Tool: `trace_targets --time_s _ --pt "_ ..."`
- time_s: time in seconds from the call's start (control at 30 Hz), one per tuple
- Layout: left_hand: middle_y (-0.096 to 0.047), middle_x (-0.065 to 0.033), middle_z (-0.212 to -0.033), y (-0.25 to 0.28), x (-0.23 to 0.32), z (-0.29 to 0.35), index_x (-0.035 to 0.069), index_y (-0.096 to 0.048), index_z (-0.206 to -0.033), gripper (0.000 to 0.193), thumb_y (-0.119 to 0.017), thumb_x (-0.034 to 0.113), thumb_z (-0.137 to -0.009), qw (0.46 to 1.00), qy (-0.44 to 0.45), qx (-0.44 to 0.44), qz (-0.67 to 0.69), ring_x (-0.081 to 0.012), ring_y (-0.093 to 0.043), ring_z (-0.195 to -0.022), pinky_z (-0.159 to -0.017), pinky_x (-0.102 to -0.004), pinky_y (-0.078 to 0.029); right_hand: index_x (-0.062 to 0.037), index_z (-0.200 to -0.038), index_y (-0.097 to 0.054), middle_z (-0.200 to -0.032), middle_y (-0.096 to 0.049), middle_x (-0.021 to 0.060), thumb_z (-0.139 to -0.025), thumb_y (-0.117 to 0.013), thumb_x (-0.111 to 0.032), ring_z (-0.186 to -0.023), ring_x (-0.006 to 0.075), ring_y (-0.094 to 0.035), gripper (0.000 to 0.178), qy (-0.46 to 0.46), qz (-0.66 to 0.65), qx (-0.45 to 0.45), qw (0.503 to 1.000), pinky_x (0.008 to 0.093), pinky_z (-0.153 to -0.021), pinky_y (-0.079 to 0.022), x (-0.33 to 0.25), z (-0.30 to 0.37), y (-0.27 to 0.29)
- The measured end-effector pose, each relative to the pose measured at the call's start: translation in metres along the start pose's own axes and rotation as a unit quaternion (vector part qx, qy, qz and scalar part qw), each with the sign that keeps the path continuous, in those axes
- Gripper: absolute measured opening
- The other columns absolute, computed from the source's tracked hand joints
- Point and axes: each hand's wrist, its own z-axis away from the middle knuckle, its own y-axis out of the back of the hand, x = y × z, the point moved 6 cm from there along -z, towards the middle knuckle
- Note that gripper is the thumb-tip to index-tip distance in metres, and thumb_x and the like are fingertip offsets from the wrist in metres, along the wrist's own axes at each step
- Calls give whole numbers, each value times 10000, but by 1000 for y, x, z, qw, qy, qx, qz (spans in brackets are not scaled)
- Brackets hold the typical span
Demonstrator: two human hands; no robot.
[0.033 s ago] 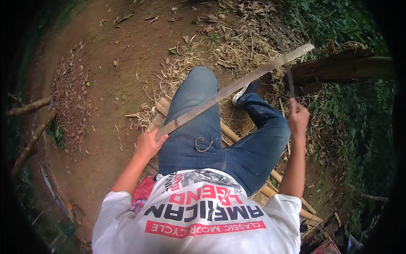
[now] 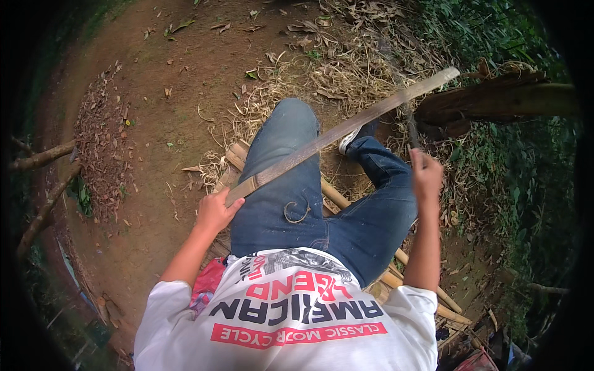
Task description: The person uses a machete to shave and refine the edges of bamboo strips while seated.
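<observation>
A long flat bamboo slat (image 2: 322, 140) slants across my right-side view from my lap up toward the far right. Its near end is gripped by my left hand (image 2: 213, 212), fingers and thumb wrapped round it just beside my left thigh. My right hand (image 2: 427, 178) is closed round the handle of a knife (image 2: 412, 128), whose blade points away from me and is smeared by motion. The blade's tip reaches close to the slat's far part; whether it touches I cannot tell. A curled shaving (image 2: 297, 212) rests on my jeans.
I sit on a bamboo pole bench (image 2: 337, 196). Pale shavings (image 2: 346, 77) litter the brown soil ahead. At the far right lies a thick trunk (image 2: 501, 101) among green plants. Branches (image 2: 46, 154) stand at the left, and a red cloth (image 2: 209, 278) sits by my left hip.
My right hand has shifted left and slightly nearer to me, bringing the knife blade closer to the slat. The slat's far end has dipped a little; my left hand stays nearly in place.
</observation>
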Motion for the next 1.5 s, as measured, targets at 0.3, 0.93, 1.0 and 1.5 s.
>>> trace_targets --time_s 0.3,0.93,1.0,1.5 --pt "-605 -270 -701 4 -12 4 -21 -635 -988 658 -552 617 -855 998 36 -20 -47 -465 -614 -714 -611 -500 -480 -60 -637 -619 -546 -590 148 -747 -644 -663 -557 333 -631 613 246 101 -133 955 417 -534 -506 -75 51 -125" --pt "-613 -201 -673 22 0 -7 1 -654 -871 512 -711 503 -788 997 39 -52 46 -405 -622 -666 -594 -447 -479 -86 -743 -561 -519 -461 -55 -885 -696 -256 -407 45 -417 259 -134 -260 58 955 225 -381 -284 73 -12 22" --pt "-615 -203 -676 30 -1 -11 -6 -659 -859 468 -743 448 -779 992 47 -95 75 -401 -617 -652 -588 -429 -478 -68 -846 -588 -529 -472 -48 -866 -715 -216 -375 42 -412 196 -156 -321 -47 933 212 -325 -301 31 6 -19" --pt "-531 -169 -601 26 1 -5 20 -667 -852 327 -677 347 -862 974 82 -172 123 -285 -515 -526 -536 -388 -409 -45 -882 -528 -584 -480 13 -885 -684 -245 -394 87 -414 253 -219 -346 -238 881 235 -369 -344 3 8 -71"
